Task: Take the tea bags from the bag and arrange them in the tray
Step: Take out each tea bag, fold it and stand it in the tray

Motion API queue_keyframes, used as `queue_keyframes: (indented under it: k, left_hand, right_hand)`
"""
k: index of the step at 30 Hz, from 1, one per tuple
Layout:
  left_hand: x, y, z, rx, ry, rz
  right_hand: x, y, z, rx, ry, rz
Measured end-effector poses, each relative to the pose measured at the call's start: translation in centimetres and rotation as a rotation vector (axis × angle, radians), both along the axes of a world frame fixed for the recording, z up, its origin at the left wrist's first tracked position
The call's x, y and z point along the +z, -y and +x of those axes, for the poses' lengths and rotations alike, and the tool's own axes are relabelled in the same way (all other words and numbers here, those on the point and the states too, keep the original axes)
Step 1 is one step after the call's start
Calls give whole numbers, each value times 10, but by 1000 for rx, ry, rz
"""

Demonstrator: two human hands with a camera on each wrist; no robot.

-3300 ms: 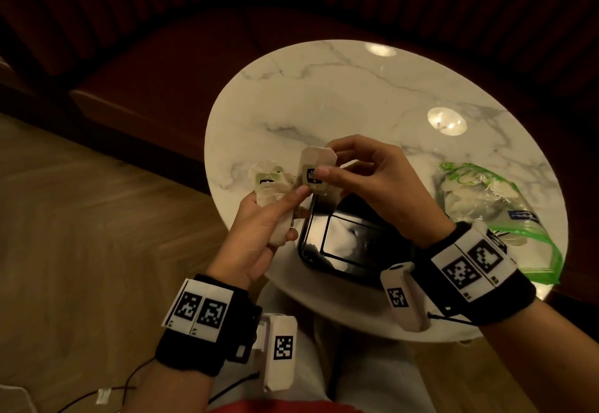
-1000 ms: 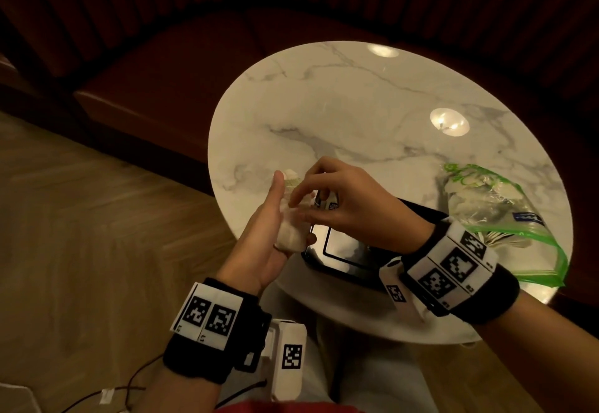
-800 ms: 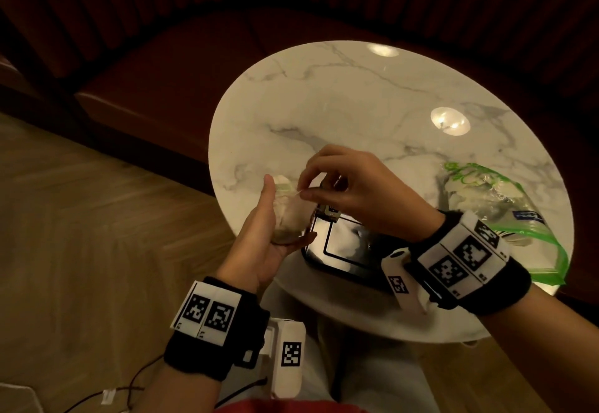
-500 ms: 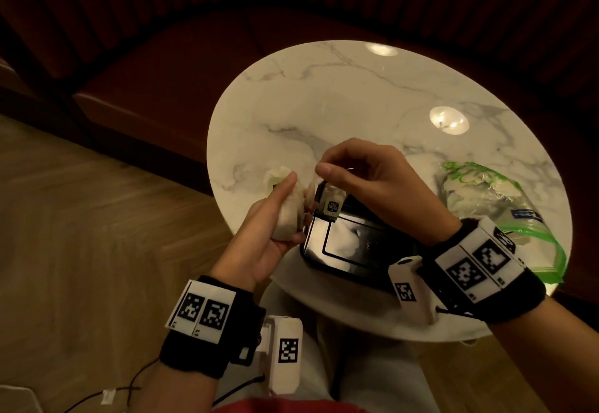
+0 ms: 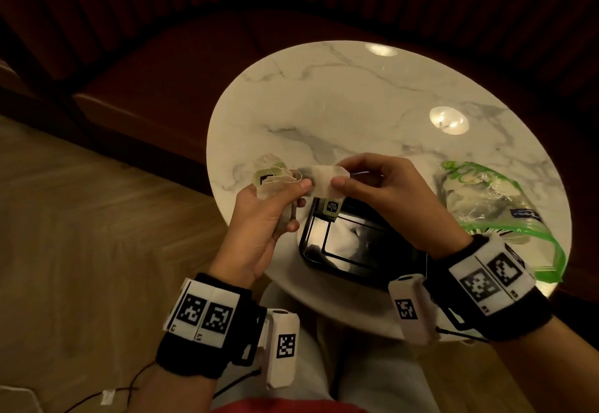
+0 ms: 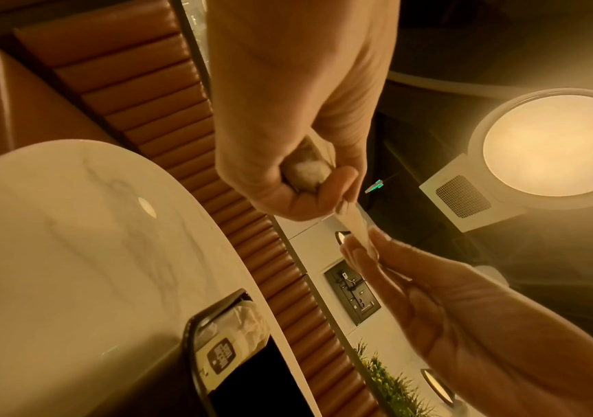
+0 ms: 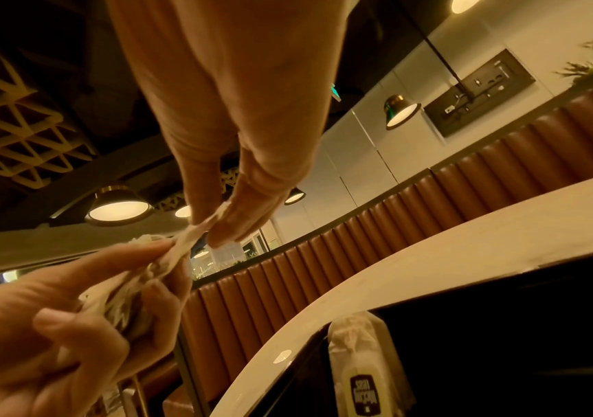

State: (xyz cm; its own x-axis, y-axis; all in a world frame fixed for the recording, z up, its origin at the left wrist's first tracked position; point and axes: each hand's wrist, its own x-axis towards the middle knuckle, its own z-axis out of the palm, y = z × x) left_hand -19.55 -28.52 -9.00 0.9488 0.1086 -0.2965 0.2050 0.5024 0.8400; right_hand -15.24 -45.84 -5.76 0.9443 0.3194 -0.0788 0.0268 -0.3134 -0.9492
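My left hand point(image 5: 296, 200) grips a bunch of pale tea bags point(image 5: 270, 176) just off the table's left edge. My right hand point(image 5: 342, 175) pinches one tea bag point(image 5: 322, 179) by its right end; its left end is still under my left thumb. Its dark tag point(image 5: 333, 207) dangles over the black tray point(image 5: 327, 252). In the right wrist view the pinched tea bag point(image 7: 195, 234) stretches between the right fingertips point(image 7: 227, 228) and the left hand's bunch point(image 7: 127, 299). One tea bag point(image 7: 362, 364) lies in the tray point(image 7: 501, 318). The clear bag with the green seal point(image 5: 486, 205) lies to the right.
The round marble table point(image 5: 356, 104) is bare at the back, with ceiling lamps reflected in it. A dark red padded bench point(image 5: 162, 65) curves behind it. Wood floor point(image 5: 81, 218) lies to the left, and cables run near my knees.
My right hand has drawn one tea bag out of the left hand's bunch toward the right, so it now spans both hands. Its tag hangs lower over the tray.
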Motion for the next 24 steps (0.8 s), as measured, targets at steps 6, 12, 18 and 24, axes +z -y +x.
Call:
queue_keyframes:
  k: [6,12,18,24]
  left_hand:
    - [1,0,0,13,5,43]
    - [-3,0,1,10,-70,57]
    - [-13,-5,0,11,-190,56]
    - [-15,-5,0,-2,-203,49]
  right_hand:
    - [-2,2,2,-23,-6,3]
    - [-5,4,9,-29,-17,7]
    - [-7,18,30,163,94,-400]
    - [-23,9,44,275,79,-650]
